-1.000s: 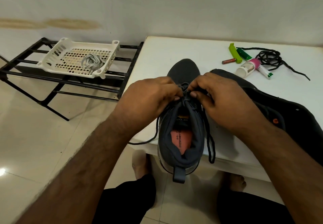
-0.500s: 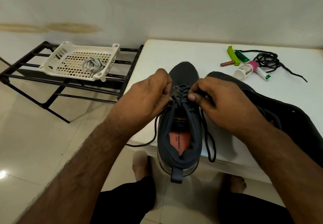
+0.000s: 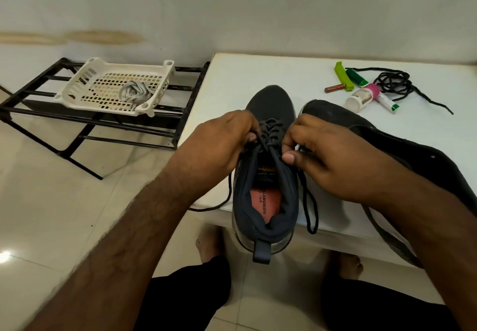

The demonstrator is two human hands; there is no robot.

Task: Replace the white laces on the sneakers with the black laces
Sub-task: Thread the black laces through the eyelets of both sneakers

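White-topped and low, the table (image 3: pixel 258 72) stands against a pale wall over a glossy tiled floor, and every place below is given from the dark grey sneaker (image 3: pixel 265 181) standing upright at its near edge, heel overhanging toward the seated person. The left hand (image 3: pixel 219 145) is curled against the sneaker's left side at the top eyelets, fingertips pinching the black lace (image 3: pixel 269 130) already threaded up the front. The right hand (image 3: pixel 327 157) sits on the sneaker's right side, thumb and fingers pinched on the same lace near the tongue. One loose end trails from the left of the sneaker past the table edge; the other hangs in a loop down its right side. An orange insole shows inside the sneaker.

Just right of the sneaker, partly under the right forearm, lies the second dark sneaker (image 3: pixel 387 145), tipped on its side. Beyond it to the far right lies a coiled spare black lace (image 3: pixel 392 83), with a small white bottle with a pink cap (image 3: pixel 361 97), green tubes (image 3: pixel 357 76) and a little brown stick (image 3: pixel 334 88) beside it. Far left of the sneaker, off the table, a white perforated plastic basket (image 3: pixel 77 83) holds a bundle of pale laces (image 3: pixel 134 92) on a black metal rack (image 3: pixel 38 111). Below the sneaker's heel, bare feet and black-clad knees show.
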